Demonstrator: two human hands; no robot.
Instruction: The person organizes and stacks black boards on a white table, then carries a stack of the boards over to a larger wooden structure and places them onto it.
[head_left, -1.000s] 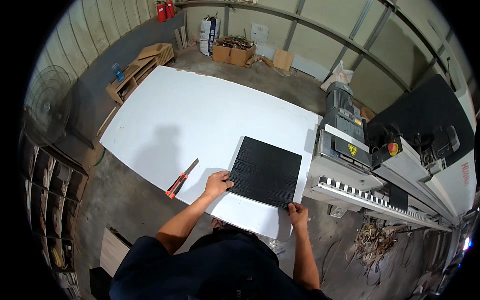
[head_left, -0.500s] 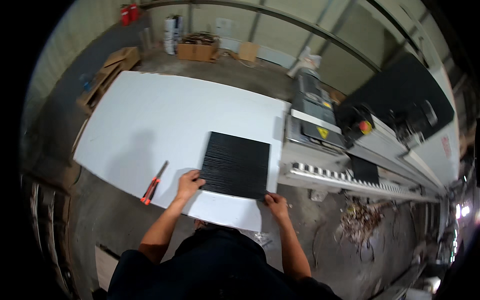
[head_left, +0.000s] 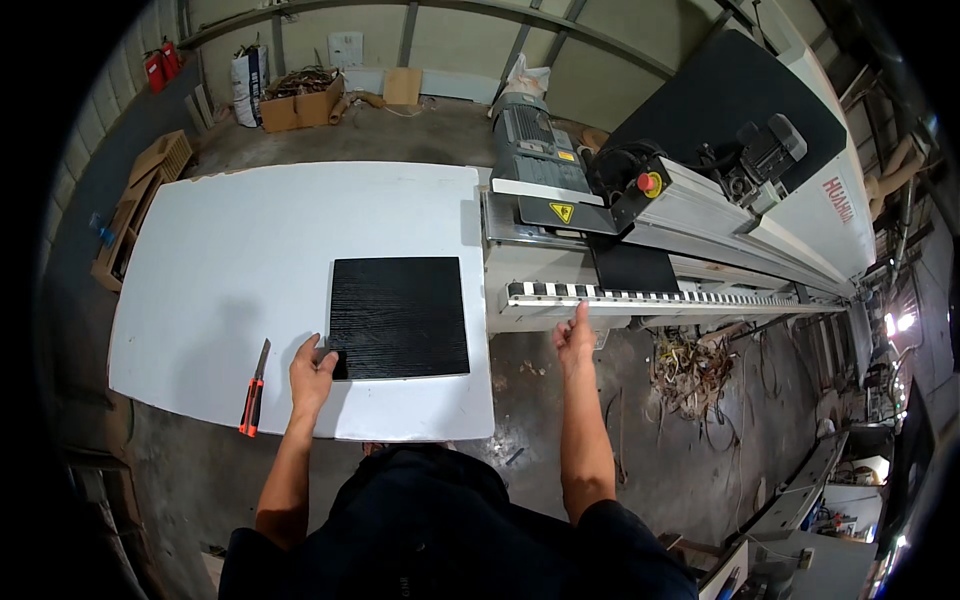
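A square black panel (head_left: pixel 400 318) with a wood-grain surface lies flat on the white tabletop (head_left: pixel 250 215), near its right end. At the panel's lower left corner is my left hand (head_left: pixel 312 380), its fingers loosely bent and apart, the thumb against the panel's edge. My right hand (head_left: pixel 574 343) is off the table to the right, one finger stretched toward the roller rail (head_left: pixel 545 294) of the machine and the others partly bent, with nothing seen in it. Another black piece (head_left: pixel 632 265) sits on the machine behind that rail. A red and black utility knife (head_left: pixel 254 392) lies left of my left hand, blade pointing away.
To the right stands a long machine with a grey motor (head_left: pixel 535 135) and a red stop button (head_left: pixel 648 183). Under its rail is a heap of scrap strips (head_left: pixel 690 375). A cardboard box (head_left: pixel 302 105) of scraps sits by the back wall.
My right hand has left the panel's lower right corner and moved right toward the roller rail. My left hand stays by the panel. The view has turned to the right.
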